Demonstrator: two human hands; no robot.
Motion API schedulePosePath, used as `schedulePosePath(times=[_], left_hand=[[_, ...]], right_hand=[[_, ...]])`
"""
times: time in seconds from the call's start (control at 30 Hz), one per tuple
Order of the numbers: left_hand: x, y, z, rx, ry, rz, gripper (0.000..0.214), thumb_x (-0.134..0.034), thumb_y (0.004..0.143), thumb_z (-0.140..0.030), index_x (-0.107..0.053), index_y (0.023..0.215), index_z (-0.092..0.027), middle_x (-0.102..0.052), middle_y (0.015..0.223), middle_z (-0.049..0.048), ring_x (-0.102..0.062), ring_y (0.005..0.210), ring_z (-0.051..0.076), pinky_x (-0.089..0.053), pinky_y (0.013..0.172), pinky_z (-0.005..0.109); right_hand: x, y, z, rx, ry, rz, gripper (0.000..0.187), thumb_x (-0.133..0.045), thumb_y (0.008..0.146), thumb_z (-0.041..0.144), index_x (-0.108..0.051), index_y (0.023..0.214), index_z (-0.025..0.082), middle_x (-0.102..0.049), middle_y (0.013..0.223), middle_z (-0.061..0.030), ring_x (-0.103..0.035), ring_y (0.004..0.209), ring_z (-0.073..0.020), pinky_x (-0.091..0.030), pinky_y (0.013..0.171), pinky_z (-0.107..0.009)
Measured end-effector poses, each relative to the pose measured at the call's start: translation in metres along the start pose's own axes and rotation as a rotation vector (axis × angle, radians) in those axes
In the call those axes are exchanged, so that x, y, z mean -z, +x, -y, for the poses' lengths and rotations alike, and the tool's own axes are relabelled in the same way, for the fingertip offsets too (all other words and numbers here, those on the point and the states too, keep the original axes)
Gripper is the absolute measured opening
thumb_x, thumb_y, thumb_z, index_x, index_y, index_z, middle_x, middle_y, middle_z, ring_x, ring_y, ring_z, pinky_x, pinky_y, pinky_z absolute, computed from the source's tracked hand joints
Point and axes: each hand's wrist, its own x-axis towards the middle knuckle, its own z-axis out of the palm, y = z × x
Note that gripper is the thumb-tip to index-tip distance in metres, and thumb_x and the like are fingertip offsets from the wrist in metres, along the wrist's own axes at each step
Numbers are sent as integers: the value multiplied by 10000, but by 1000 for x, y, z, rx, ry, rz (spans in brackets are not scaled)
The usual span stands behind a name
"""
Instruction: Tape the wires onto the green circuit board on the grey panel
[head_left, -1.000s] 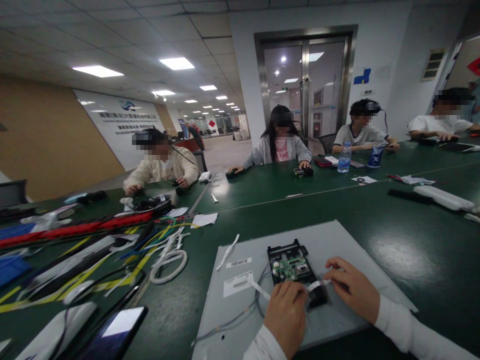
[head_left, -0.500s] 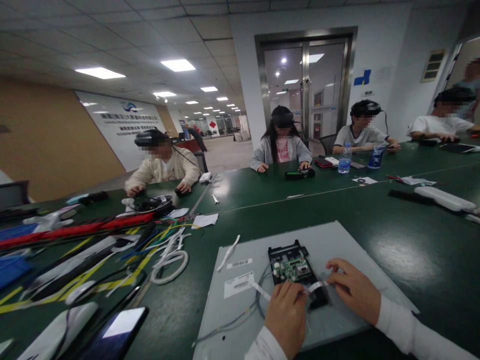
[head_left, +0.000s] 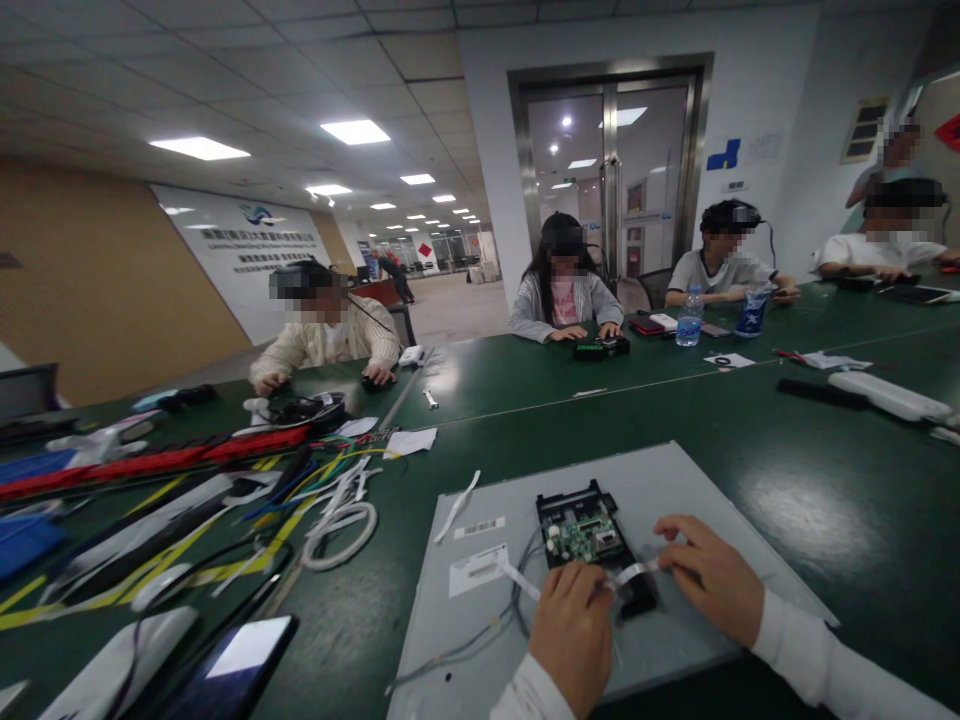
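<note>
In front of me a grey metal panel (head_left: 690, 490) lies flat. On it sits a black plastic bracket (head_left: 636, 592) carrying a green circuit board (head_left: 581, 538). A white flat ribbon cable (head_left: 630, 574) stretches between my hands over the bracket's near end. My left hand (head_left: 574, 630) is closed around the cable, whose free tail sticks out on the left. At the cable's other end, my right hand (head_left: 709, 575) pinches it between thumb and fingers. Thin grey wires (head_left: 480, 636) run across the panel beside my left hand. A second white strip (head_left: 456, 508) rests at its upper left.
Left of the panel lie a white coiled cable (head_left: 341, 535), a phone (head_left: 232, 660) and several tools and wires on the green table (head_left: 352, 625). Co-workers sit across the table. A water bottle (head_left: 689, 318) and a blue cup (head_left: 752, 315) stand near them.
My hands and the ribbon cable have hardly moved. Across the table, a co-worker's hand has come in toward the black device, and a person standing at the far right has moved left.
</note>
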Motion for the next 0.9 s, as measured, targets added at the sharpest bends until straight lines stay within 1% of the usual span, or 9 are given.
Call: schedulePosePath(times=[0.17, 0.3, 0.43, 0.53, 0.73, 0.9], left_hand=[[1, 0, 0, 9, -3, -8, 195, -441, 684, -75, -556, 805, -176, -519, 920, 32, -440, 871, 197, -380, 763, 375], [-1, -1, 1, 6, -13, -20, 210, -443, 667, -61, -560, 801, -173, -517, 935, 35, -434, 889, 197, -367, 778, 375], [-3, -3, 2, 12, -32, -58, 218, -455, 652, -58, -560, 803, -173, -520, 946, 31, -431, 901, 203, -353, 786, 379], [-4, -3, 2, 18, -37, -87, 212, -452, 661, -59, -561, 802, -174, -525, 941, 30, -436, 891, 201, -348, 780, 377], [-3, -1, 1, 31, -24, -76, 157, -451, 678, -79, -565, 736, -170, -525, 931, 31, -437, 886, 206, -340, 772, 377], [1, 0, 0, 39, -28, -59, 176, -467, 668, -91, -565, 787, -176, -515, 966, 29, -429, 905, 209, -333, 787, 378]], right_hand=[[0, 0, 0, 5, 1, 13, 254, -375, 705, 59, -594, 738, 182, -476, 1019, -68, -428, 977, -178, -367, 842, -338], [-2, -1, -2, 5, 7, -2, 262, -377, 698, 50, -597, 742, 184, -477, 1018, -67, -426, 975, -177, -365, 839, -336], [-3, -1, -4, 10, 6, -25, 264, -378, 692, 40, -595, 741, 182, -476, 1014, -66, -425, 972, -173, -364, 836, -325], [-3, -1, -3, 7, 1, -14, 256, -378, 693, 41, -590, 721, 181, -476, 1009, -64, -428, 965, -170, -363, 835, -320], [-3, 0, -2, -7, 3, 7, 236, -378, 695, 51, -577, 681, 178, -475, 1010, -58, -431, 963, -166, -364, 834, -314], [-5, -1, -5, 5, 11, 7, 233, -378, 696, 59, -579, 682, 174, -477, 1011, -64, -434, 963, -170, -360, 839, -317]])
